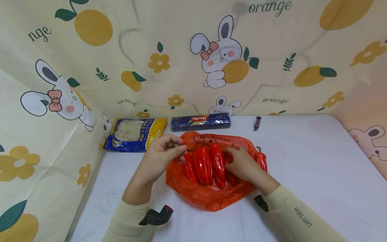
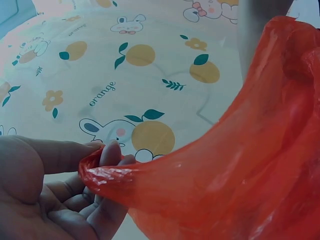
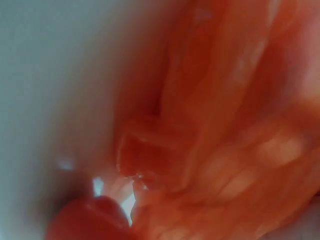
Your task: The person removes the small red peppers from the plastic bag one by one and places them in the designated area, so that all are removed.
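A red plastic bag (image 1: 208, 201) lies spread on the table with several long, glossy red peppers (image 1: 204, 164) inside it. My left hand (image 1: 160, 156) is at the bag's left side; in the left wrist view its thumb and fingers pinch a gathered edge of the bag (image 2: 200, 185), stretched taut. Over the right part of the bag, my right hand (image 1: 242, 163) reaches in with curled fingers around a red pepper, mostly covered by the hand. Another red pepper (image 1: 262, 160) with a green stem shows beyond that hand. Blurred red plastic fills much of the right wrist view.
A blue and yellow pasta packet (image 1: 145, 134) lies at the back left. Beside it is a dark blue Barilla spaghetti pack (image 1: 201, 122). Farther right lies a small purple-wrapped candy (image 1: 257, 123). A printed cloth wall (image 1: 181, 84) rises behind the white table (image 1: 317, 168).
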`<state>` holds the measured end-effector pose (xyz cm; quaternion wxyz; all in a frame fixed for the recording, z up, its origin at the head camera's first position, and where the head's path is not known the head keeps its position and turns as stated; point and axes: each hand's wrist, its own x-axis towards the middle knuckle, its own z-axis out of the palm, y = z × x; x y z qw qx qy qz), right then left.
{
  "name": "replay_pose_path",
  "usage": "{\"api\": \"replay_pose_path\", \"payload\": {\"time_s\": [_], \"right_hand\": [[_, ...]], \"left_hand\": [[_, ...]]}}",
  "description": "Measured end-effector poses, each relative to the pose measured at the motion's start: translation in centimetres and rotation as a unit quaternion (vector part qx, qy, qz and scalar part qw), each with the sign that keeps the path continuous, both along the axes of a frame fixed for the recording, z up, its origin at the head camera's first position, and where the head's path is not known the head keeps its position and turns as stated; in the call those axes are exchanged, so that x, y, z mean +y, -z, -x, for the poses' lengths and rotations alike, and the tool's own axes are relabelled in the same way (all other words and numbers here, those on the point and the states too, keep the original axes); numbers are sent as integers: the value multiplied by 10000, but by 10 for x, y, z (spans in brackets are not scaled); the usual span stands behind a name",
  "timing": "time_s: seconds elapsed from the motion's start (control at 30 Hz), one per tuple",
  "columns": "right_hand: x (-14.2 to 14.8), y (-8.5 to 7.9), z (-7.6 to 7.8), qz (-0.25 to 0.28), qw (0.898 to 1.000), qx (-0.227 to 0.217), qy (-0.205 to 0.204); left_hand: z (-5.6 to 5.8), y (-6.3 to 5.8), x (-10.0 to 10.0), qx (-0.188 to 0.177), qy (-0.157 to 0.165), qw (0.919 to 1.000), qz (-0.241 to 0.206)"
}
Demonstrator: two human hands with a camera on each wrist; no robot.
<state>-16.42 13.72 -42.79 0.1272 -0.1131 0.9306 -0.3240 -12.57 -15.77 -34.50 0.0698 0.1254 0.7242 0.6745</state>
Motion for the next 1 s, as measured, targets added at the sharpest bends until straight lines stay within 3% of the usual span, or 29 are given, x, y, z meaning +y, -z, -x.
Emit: {"api": "replay_pose_path", "payload": {"time_s": [0.37,0.63,0.8,1.0], "right_hand": [[5,-12,-1,626,9979,107,142],[14,-30,-9,1052,9936,408,-44],[22,-38,-12,1673,9859,56,-43],[31,-44,-18,1753,9837,-353,162]], "left_hand": [[0,0,0,25,0,10000,-30],[-1,0,0,-13,7,10000,-69],[-1,0,0,0,11,10000,-57],[-2,-1,0,24,8,10000,-42]]}}
